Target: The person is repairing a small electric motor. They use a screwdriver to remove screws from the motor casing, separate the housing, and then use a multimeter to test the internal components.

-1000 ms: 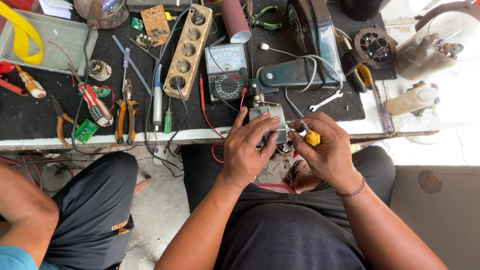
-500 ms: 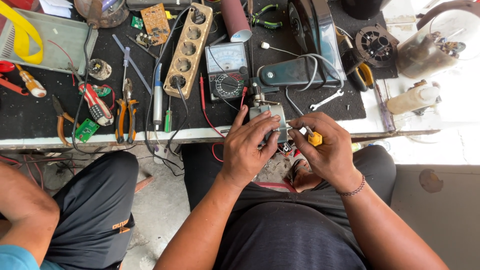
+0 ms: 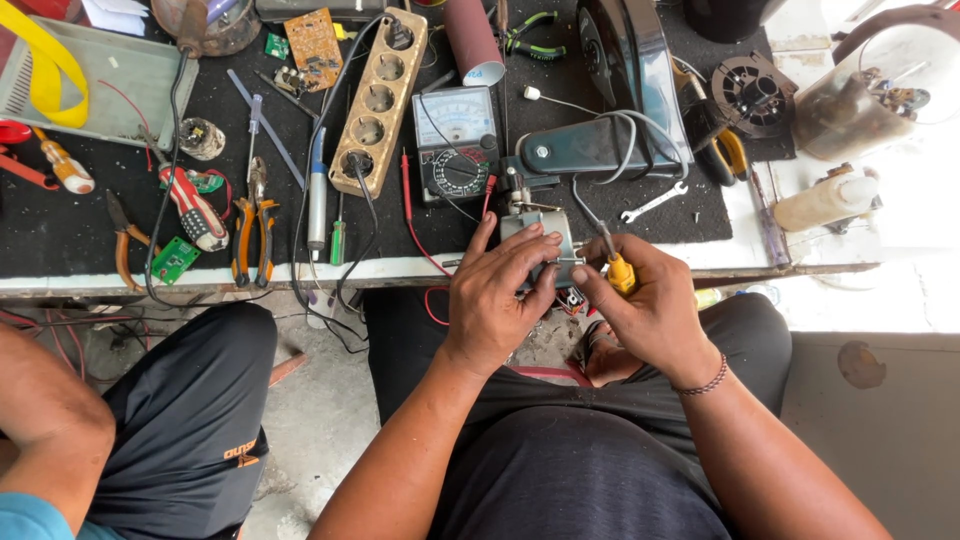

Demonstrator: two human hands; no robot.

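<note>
At the worktop's [image 3: 400, 268] near edge, the left hand [image 3: 497, 300] clasps a small metal motor [image 3: 540, 235], likely rigid and hefty; the right hand [image 3: 650, 310] pinches a yellow-handled screwdriver [image 3: 618, 268].

Cluttered table over a bare concrete floor, daylight from the right.

Table [image 3: 60, 225] has a black mat top and a worn white front edge; the right end is bare white and washed out by strong light. Floor [image 3: 320, 400] below is grey, rough concrete, stained, with a reddish scrap lying on it near the table's edge. A pale wall or panel [image 3: 870, 420] at lower right has a rusty round mark. No window in view.
</note>
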